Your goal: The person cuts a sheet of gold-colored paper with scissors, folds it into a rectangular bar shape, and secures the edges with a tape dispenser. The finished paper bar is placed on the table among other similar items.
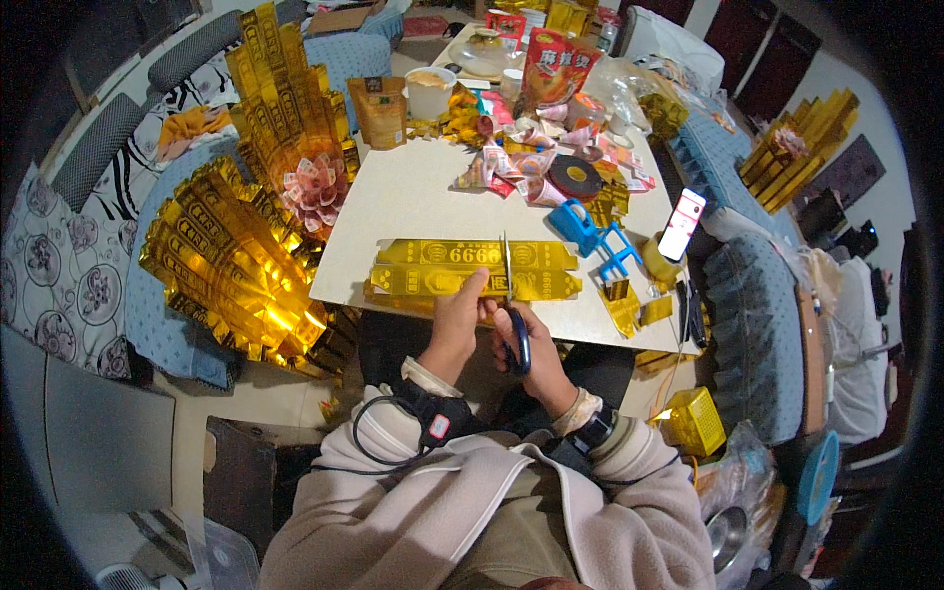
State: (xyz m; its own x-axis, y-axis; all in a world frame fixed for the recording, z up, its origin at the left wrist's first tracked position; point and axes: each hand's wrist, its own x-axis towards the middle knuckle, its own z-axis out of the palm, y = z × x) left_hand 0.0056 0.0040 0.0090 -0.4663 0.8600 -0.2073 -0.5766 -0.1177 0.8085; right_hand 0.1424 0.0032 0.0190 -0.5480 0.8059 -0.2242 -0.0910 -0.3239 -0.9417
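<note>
The two gold foil strips [472, 267] lay side by side near the front edge of the table [413, 187], their long sides parallel to that edge. The left hand [458, 317] pressed its fingers down on the nearer strip, just left of the cut line, and seemed to pinch the foil at the table edge. The right hand [526, 356] was closed through the blue handles of the scissors [511, 305], and the blades stood across both strips, pointing away from the person. Whether the blades were parted or shut could not be told, because they appeared as one thin line.

Several risks were visible. The left fingers lay very close to the blades, so a quick closing could nick them. The foil looked thin and slippery; if the holding hand loosened, the strips could slide on each other and the cut would run crooked or tear. The nearer strip sat at the front edge, so a cut piece could drop to the floor. The blue tape dispenser [573, 224] near the right end of the strips could catch the foil.
</note>
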